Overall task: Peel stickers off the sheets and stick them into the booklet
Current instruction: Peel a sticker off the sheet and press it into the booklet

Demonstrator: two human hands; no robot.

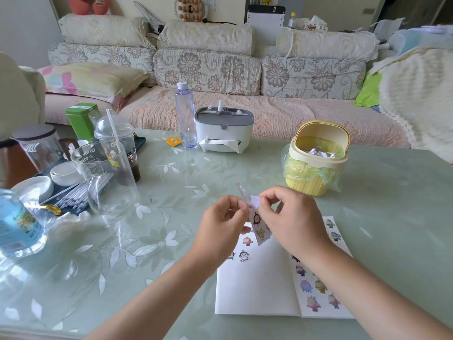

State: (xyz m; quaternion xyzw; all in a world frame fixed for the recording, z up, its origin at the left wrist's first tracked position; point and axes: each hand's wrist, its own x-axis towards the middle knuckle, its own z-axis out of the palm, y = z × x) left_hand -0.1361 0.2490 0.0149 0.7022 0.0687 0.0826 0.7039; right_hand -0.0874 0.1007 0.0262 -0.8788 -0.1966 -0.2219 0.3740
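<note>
Pale green glass with a white leaf pattern covers the desk (171,241), which fills the lower half of the view. Nearest the person, an open booklet (257,285) lies flat on it. Its left page is mostly blank, with a few cartoon stickers near the top, and its right page carries several more.

Both forearms reach in above the booklet. The left hand (221,224) has its fingers curled and pinches the left edge of a small sticker sheet (259,229), held upright in the air over the booklet's top edge. The right hand (294,217) pinches a pale flap at the top of the same sheet. Whether that flap is a sticker or backing cannot be told. At least two printed figures show on the sheet between the hands.

Beyond the hands, to the right, stands a yellow bin (316,173) with a green liner and crumpled paper inside. To the left are a clear glass mug (107,177), a dome-lidded plastic cup (117,148) with a straw, and a green tin (81,119). Further back sit a white tissue holder (224,130) and, just beside it, a clear bottle (185,116). A floral sofa (208,69) runs along behind the desk.
</note>
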